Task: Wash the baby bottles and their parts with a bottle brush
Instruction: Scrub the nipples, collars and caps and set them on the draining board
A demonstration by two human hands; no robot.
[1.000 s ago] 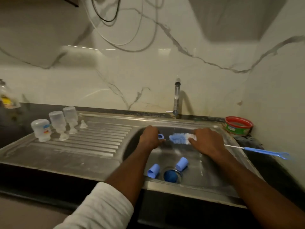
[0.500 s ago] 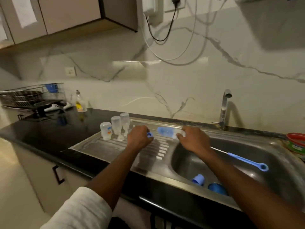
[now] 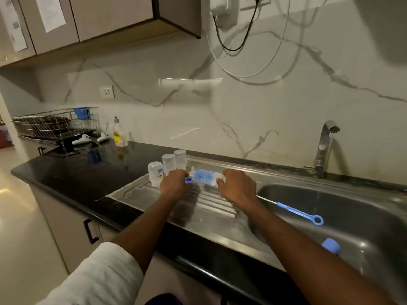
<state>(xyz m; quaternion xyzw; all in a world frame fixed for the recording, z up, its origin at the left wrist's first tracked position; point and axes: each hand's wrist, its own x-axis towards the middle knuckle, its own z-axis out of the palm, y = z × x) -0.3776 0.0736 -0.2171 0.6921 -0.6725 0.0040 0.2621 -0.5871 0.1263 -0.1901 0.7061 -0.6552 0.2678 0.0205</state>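
My left hand (image 3: 175, 183) pinches a small blue bottle ring (image 3: 189, 180) over the ribbed drainboard (image 3: 211, 205). My right hand (image 3: 236, 187) grips the bottle brush just behind its blue and white bristle head (image 3: 204, 176); the brush's blue handle with a loop end (image 3: 301, 214) sticks out to the right over the sink basin (image 3: 361, 216). The bristles point at the ring. Three clear baby bottles (image 3: 168, 165) stand upside down at the drainboard's far left corner, just behind my left hand. A small clear teat (image 3: 193, 170) stands beside them.
A blue cap (image 3: 331, 245) lies in the basin. The tap (image 3: 323, 148) stands behind the sink. On the black counter (image 3: 77, 172) to the left are a dish soap bottle (image 3: 120, 134), a wire dish rack (image 3: 57, 126) and two white controllers (image 3: 82, 139).
Both hands moved left out of the sink basin and now hover over the drainboard, still carrying the ring and the brush. The camera turned left too.
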